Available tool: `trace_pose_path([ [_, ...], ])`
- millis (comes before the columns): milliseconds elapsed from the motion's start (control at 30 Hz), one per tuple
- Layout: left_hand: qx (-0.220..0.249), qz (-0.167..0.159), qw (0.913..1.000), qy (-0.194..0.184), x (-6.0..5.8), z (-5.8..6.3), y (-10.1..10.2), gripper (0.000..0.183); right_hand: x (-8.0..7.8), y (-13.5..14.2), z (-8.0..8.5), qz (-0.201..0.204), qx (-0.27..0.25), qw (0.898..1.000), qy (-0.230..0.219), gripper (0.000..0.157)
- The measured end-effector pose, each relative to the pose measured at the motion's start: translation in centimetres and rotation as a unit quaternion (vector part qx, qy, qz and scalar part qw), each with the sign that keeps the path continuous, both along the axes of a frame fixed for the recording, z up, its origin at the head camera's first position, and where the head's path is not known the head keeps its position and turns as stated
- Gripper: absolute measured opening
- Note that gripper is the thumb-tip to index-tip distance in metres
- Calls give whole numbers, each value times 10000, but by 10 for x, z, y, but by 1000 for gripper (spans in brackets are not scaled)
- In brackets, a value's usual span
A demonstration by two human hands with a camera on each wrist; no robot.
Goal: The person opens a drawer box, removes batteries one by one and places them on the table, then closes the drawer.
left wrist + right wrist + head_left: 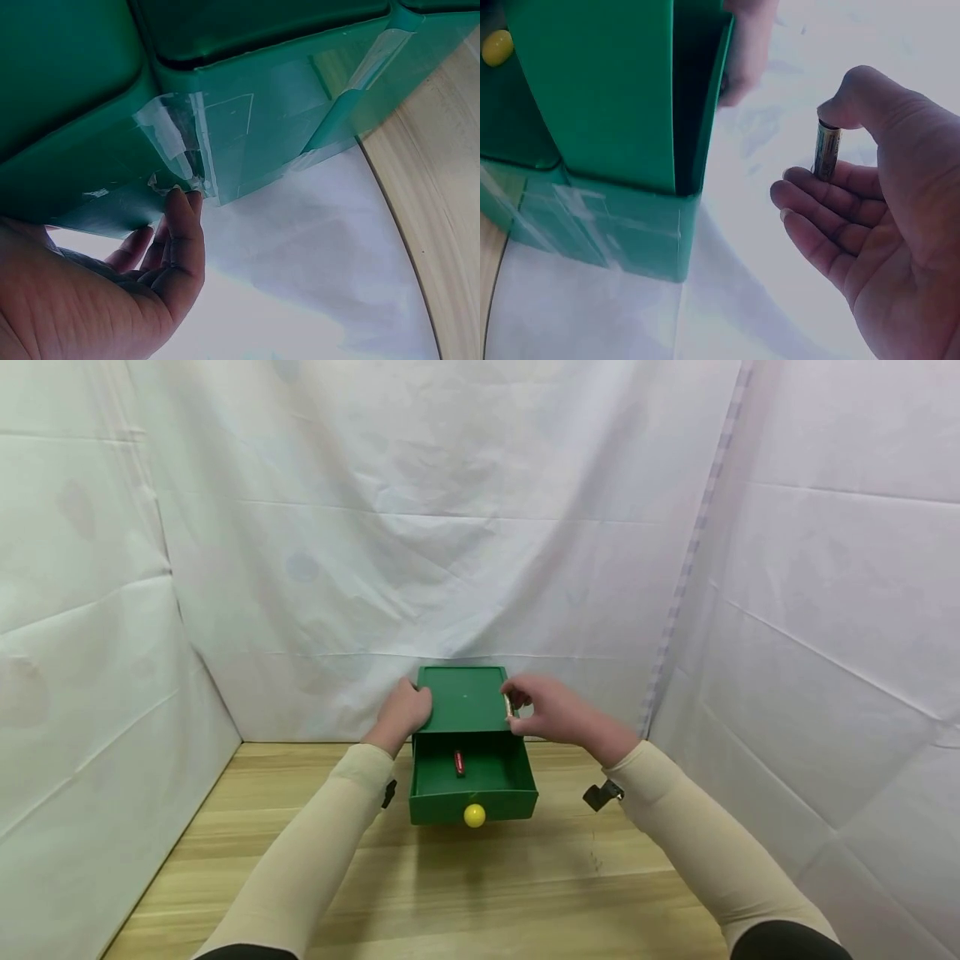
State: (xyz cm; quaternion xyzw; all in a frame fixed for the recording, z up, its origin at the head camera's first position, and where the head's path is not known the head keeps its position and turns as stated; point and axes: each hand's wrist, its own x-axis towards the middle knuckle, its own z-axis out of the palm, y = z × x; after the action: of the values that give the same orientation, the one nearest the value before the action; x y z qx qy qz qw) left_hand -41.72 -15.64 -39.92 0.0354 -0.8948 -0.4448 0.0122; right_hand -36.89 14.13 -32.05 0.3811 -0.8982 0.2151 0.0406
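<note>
A green drawer box [463, 697] stands on the table, its drawer [517, 768] pulled out toward me by a yellow ball knob [474, 816]. Inside the drawer lies a small, narrow red item [459, 763]; its kind cannot be made out. My left hand [405, 708] grips the box's left edge, and in the left wrist view its bent fingers [184, 232] touch the taped green side. Over the box's right edge, my right hand [551, 710] pinches a small cylindrical battery [826, 152] between thumb and fingertips. That battery is apart from the box in the right wrist view.
Light wooden tabletop [300, 860] extends around and in front of the box. A white cloth [450, 568] hangs close behind it, with more white cloth on both sides. Clear tape [169, 135] runs along the box's seams. A dark strap [602, 795] sits by the right wrist.
</note>
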Motion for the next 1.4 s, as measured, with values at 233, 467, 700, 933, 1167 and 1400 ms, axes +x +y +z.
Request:
trace_pose_path([
  [233, 1, 16, 10000, 8, 1, 1, 1, 64, -7, 11, -3, -14, -61, 10000, -42, 40],
  [467, 53, 13, 10000, -18, -1, -1, 1, 68, -15, 20, -7, 8, -142, 9998, 100, 37],
  [700, 38, 12, 10000, -17, -3, -2, 0, 67, -21, 26, -11, -57, -137, 9997, 194, 33],
  [933, 22, 44, 10000, -48, -3, -2, -1, 65, -26, 29, -12, -78, -114, 9996, 231, 30],
  [1167, 2, 49, 10000, -72, -4, -1, -2, 64, -34, 32, -17, -221, -106, 9996, 134, 31],
  [1400, 36, 76, 9999, -57, -4, -2, 0, 64, -40, 36, -21, -254, -173, 9994, 136, 32],
])
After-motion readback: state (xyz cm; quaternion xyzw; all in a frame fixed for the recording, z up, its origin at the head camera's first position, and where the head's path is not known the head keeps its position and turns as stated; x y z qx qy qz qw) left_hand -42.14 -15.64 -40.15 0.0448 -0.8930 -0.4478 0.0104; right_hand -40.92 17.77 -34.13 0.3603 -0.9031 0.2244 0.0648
